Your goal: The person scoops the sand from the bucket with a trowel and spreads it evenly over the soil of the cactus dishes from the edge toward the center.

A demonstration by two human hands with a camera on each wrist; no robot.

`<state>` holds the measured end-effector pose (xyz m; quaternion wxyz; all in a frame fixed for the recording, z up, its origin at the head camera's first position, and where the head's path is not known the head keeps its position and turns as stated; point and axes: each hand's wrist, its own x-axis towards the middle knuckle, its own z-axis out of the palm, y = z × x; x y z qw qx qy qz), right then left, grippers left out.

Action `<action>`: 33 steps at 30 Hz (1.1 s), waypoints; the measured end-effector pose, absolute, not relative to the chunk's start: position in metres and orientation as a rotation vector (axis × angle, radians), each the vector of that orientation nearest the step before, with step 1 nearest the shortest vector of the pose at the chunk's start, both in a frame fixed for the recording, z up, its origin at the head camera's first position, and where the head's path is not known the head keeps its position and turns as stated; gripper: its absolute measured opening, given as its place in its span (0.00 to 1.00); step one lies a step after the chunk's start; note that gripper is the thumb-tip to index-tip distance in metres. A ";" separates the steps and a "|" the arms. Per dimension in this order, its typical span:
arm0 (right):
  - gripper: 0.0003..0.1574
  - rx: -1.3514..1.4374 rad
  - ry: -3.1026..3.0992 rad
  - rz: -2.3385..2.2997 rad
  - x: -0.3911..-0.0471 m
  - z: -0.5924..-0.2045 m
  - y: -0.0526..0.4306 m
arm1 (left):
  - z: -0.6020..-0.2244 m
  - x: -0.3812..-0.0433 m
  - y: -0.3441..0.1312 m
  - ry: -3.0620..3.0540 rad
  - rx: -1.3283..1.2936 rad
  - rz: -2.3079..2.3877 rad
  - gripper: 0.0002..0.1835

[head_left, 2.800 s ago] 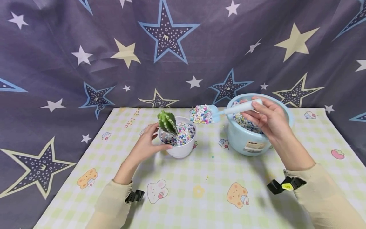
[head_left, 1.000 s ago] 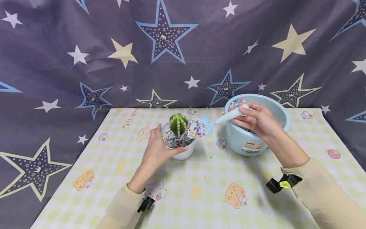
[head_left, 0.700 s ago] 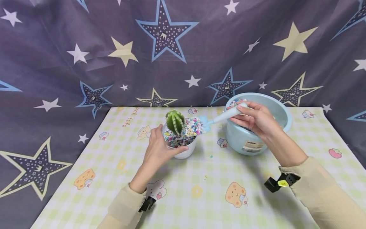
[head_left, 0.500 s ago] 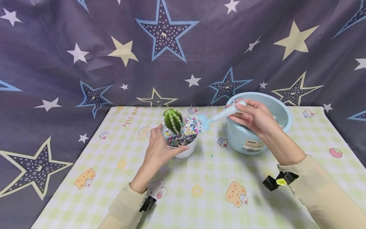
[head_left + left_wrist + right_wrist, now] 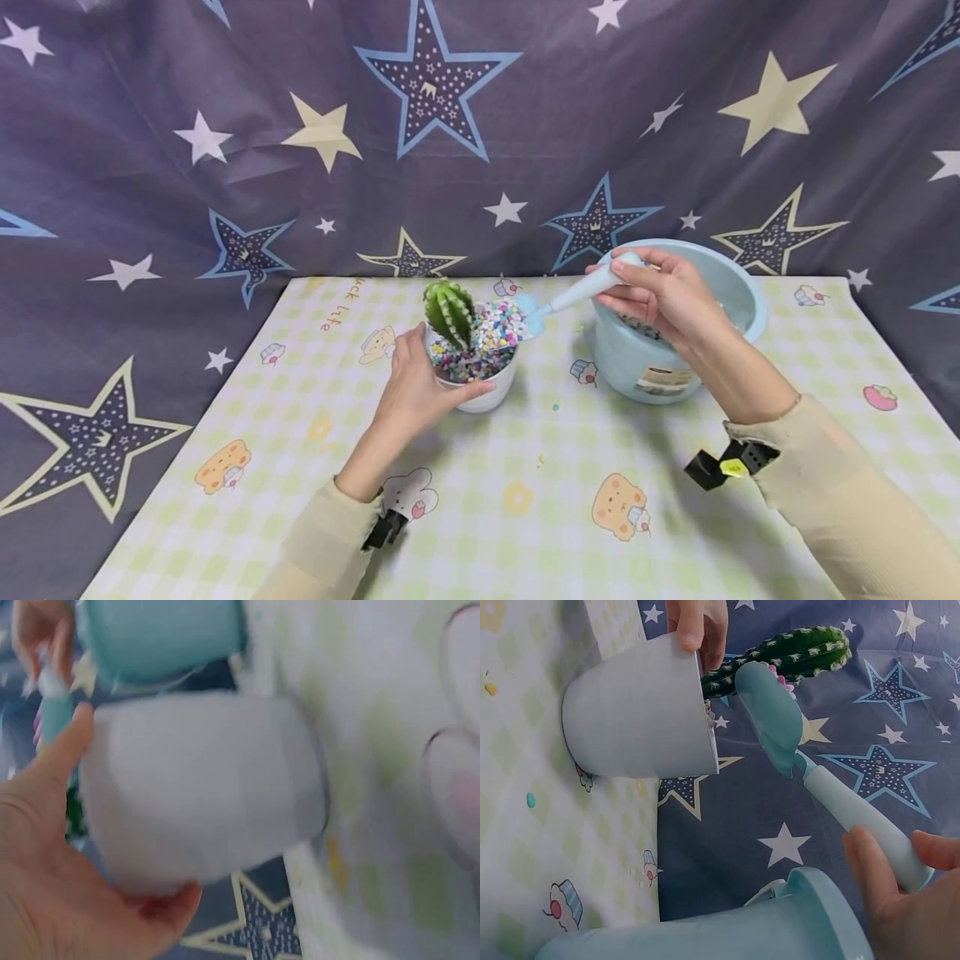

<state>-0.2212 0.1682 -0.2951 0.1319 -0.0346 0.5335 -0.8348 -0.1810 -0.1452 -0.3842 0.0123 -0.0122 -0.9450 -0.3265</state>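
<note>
Near the far edge of the green-checked table (image 5: 480, 542), the left hand (image 5: 408, 387) is gripping a round white plastic-looking pot (image 5: 487, 400) between thumb and fingers; a ribbed green cactus (image 5: 448, 312) is leaning leftwards in it; a pale-blue plastic scoop (image 5: 576, 294) is holding multicoloured pebbles (image 5: 500, 325) over the pot's right side; the right hand (image 5: 671, 296) is pinching the handle by a light-blue plastic bucket (image 5: 626, 358). A rushed tilt would be spilling pebbles onto the table.

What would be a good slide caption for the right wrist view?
Right hand holds a blue scoop beside a cactus; left hand grips its white pot.
</note>
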 end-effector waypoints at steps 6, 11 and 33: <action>0.08 -0.132 1.603 -2.414 -0.222 -0.293 0.167 | -0.376 -0.191 -0.165 -3.010 -0.216 -1.067 0.68; 0.09 -0.142 1.607 -2.419 -0.224 -0.293 0.166 | -0.376 -0.190 -0.166 -3.012 -0.173 -1.063 0.68; 0.12 -0.156 1.616 -2.440 -0.223 -0.290 0.165 | -0.377 -0.182 -0.155 -2.980 -0.009 -1.048 0.68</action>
